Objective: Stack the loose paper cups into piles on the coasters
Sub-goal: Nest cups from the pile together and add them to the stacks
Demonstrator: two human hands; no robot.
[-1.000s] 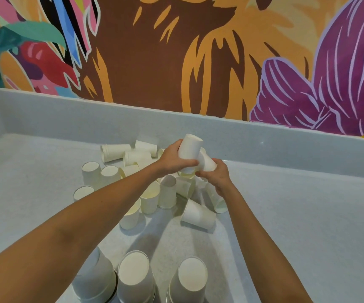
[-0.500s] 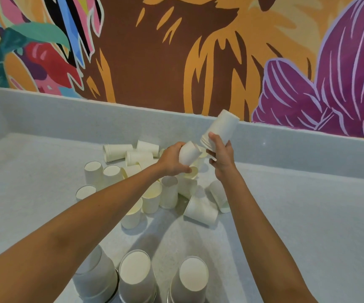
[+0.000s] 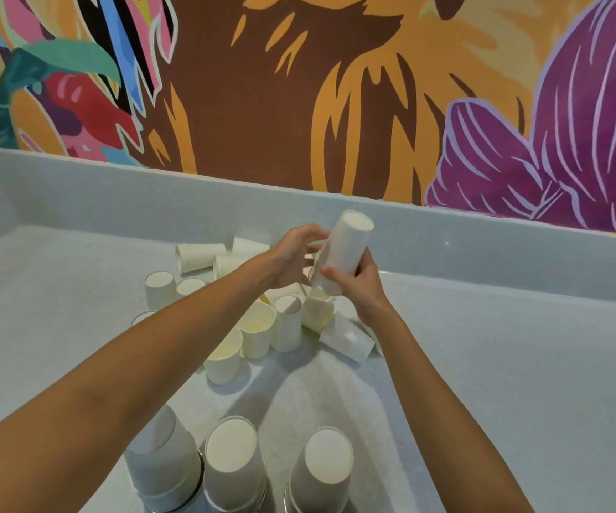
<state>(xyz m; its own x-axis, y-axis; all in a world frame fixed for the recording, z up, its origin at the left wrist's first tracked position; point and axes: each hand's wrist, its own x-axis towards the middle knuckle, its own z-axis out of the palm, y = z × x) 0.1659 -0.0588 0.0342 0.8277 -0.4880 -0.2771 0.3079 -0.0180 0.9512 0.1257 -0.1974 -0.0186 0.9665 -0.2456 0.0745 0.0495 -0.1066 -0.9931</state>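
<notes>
Nested cups held over the loose heap; three piles nearest.
Three upturned piles (image 3: pixel 230 460) stand nearest, loose paper cups (image 3: pixel 258 327) beyond. Over them the right hand (image 3: pixel 363 290) grips a tilted nested cup stack (image 3: pixel 345 246) low on its wall; the left hand (image 3: pixel 291 257) is relaxed beside it, holding nothing. Judged light and crushable: hold the sidewall gently.

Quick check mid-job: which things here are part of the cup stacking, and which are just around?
Job: nested cups in right hand; left hand beside them; loose cups on the counter; three piles nearest the camera.
Just there: painted mural; grey upstand.
</notes>
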